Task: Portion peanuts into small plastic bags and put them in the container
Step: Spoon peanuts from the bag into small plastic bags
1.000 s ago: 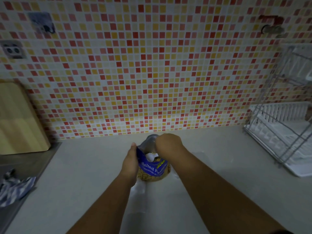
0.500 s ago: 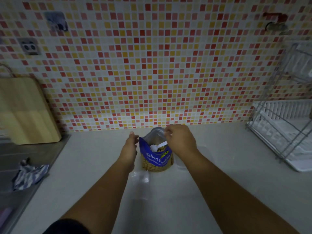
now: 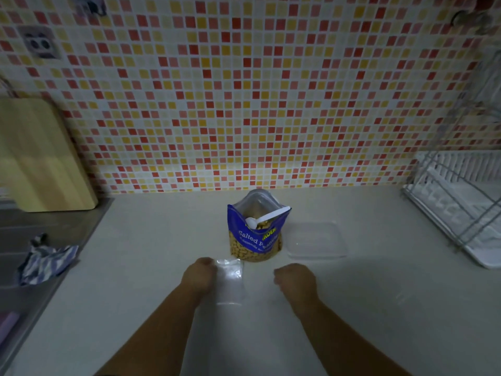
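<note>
Both hands curled, holding nothing: left hand (image 3: 199, 275) touches the small bag's (image 3: 230, 283) edge, right hand (image 3: 295, 279) on bare counter (image 3: 379, 308).

You see one open pouch of salted peanuts (image 3: 254, 234), one white spoon (image 3: 267, 216) in it, one small clear plastic bag (image 3: 230, 280), one clear container (image 3: 315, 240), one wooden cutting board (image 3: 40, 156), one crumpled cloth (image 3: 46, 260) and one dish rack (image 3: 461, 202). Your two hands are there: left hand (image 3: 199, 275), right hand (image 3: 296, 280).

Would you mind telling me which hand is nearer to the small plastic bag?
Left. The left hand touches the small plastic bag's left edge; the right hand is off to its right, apart from it.
</note>
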